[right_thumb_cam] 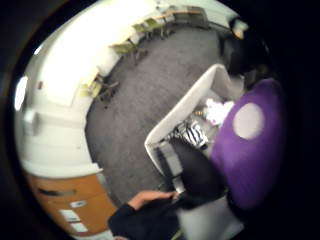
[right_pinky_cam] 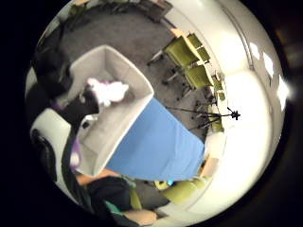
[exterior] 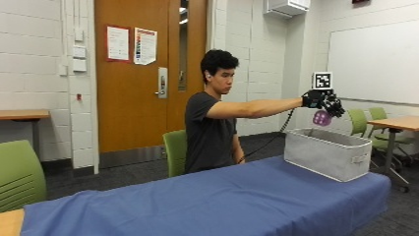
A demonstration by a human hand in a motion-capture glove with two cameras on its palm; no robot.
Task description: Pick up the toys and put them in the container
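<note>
Holding purple toy (exterior: 321, 118) in gloved right hand (exterior: 322, 102), fingers curled round it, high above grey bin (exterior: 325, 153) — drop step. Next, probably: lower a little, release into bin.

You see a matt grey fabric container (exterior: 325, 152) on smooth blue cloth (exterior: 216, 201), a soft purple plush toy (exterior: 321, 118), and dull carpet (right_thumb_cam: 145, 95).

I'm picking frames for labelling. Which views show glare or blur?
Little-finger palm view: window glare along the wall, container readable. Thumb palm view: purple toy close and blurred, blocking much. Outside view: even lighting, gloved right hand clear.
</note>
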